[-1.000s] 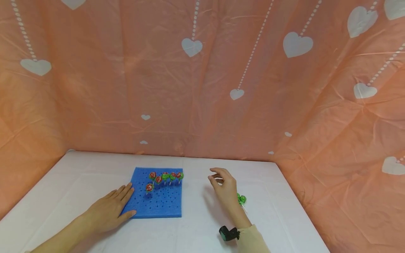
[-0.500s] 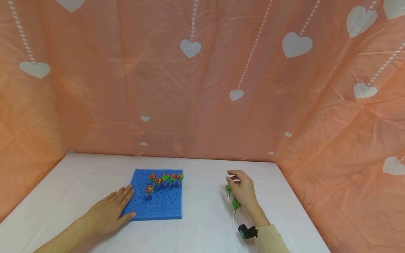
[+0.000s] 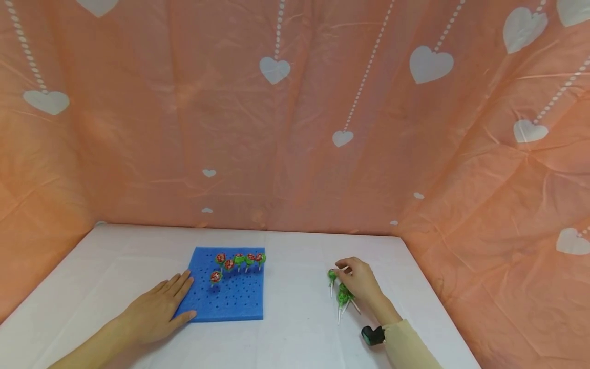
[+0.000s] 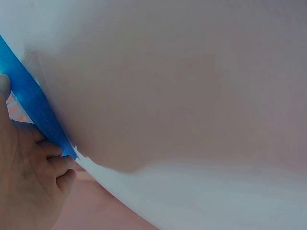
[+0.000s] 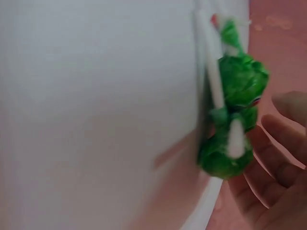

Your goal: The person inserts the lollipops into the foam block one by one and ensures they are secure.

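My left hand (image 3: 154, 312) lies with extended fingers along the left edge of a blue foam board (image 3: 230, 302) dotted with small holes. Several red-and-green wrapped lollipops (image 3: 215, 277) stand in the board's upper part, sticks down. In the left wrist view, the fingers touch the board's blue side (image 4: 41, 108). My right hand (image 3: 361, 282) hovers over loose green lollipops (image 3: 343, 295) on the table, thumb and fingers apart. One separate green lollipop (image 3: 332, 275) lies just beside its fingertips. In the right wrist view, green-wrapped lollipops (image 5: 242, 81) sit close to the fingers, not gripped.
A white-covered table (image 3: 295, 287) bears everything. Behind it and at both sides hangs an orange curtain (image 3: 304, 184) with white hearts. A small black device (image 3: 372, 335) is strapped at the right wrist, by a beige sleeve (image 3: 407, 343).
My right hand has moved right and then lower toward the loose lollipops, bringing more of them into sight. My left hand stays on the board, and the standing lollipops are unchanged.
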Demonstrator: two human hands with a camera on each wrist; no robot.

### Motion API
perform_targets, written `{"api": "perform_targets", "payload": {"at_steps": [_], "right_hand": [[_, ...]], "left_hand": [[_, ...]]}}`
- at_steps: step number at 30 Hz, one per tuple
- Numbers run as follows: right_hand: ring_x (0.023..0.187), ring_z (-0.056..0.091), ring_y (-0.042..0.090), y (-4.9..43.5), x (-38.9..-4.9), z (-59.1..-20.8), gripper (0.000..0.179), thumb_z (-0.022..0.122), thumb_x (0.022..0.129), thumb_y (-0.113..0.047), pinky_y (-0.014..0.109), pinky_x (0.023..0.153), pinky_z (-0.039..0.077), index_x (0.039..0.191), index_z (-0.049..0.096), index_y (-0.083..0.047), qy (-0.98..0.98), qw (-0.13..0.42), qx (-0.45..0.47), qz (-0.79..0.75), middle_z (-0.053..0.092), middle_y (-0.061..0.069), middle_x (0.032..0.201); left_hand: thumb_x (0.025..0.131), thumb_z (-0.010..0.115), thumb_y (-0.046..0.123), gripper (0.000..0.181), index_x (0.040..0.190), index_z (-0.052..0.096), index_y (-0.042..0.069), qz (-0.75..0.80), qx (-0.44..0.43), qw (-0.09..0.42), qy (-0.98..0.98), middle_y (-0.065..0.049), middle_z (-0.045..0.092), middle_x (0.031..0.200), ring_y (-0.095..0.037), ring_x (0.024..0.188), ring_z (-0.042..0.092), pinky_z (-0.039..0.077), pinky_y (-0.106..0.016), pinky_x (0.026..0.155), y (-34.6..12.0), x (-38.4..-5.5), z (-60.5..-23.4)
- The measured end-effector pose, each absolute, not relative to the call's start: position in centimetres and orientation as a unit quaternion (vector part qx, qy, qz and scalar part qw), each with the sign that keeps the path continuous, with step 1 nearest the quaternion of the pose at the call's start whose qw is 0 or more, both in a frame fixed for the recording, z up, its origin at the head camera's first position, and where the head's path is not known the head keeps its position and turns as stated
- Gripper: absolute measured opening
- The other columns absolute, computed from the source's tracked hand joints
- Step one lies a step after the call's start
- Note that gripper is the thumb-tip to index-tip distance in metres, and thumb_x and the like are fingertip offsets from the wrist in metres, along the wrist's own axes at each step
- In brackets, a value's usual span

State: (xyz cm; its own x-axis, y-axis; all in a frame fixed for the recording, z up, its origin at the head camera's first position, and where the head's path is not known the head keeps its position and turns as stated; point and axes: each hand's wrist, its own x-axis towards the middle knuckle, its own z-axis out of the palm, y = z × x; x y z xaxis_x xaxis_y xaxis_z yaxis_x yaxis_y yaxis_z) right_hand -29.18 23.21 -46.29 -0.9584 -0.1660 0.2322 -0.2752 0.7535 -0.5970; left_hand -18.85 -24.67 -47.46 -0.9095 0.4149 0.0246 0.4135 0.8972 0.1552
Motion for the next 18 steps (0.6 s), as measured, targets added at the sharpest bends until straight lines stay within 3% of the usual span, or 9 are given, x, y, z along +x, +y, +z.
{"api": "perform_targets", "payload": {"at_steps": [18], "right_hand": [[0.084,0.064,0.014,23.25,-29.82,-47.03,0.014,0.076,0.095,-0.015,0.038,0.077,0.057,0.107,0.077,-0.008,-0.953,0.064,0.139,0.261,0.071,0.000,0.093]], "left_hand": [[0.104,0.056,0.054,0.081,0.149,0.046,-0.013,0.076,0.215,-0.002,0.974,-0.034,0.039,0.158,-0.054,0.145,0.038,0.036,-0.065,0.116,-24.55,-18.76,-47.35]]}}
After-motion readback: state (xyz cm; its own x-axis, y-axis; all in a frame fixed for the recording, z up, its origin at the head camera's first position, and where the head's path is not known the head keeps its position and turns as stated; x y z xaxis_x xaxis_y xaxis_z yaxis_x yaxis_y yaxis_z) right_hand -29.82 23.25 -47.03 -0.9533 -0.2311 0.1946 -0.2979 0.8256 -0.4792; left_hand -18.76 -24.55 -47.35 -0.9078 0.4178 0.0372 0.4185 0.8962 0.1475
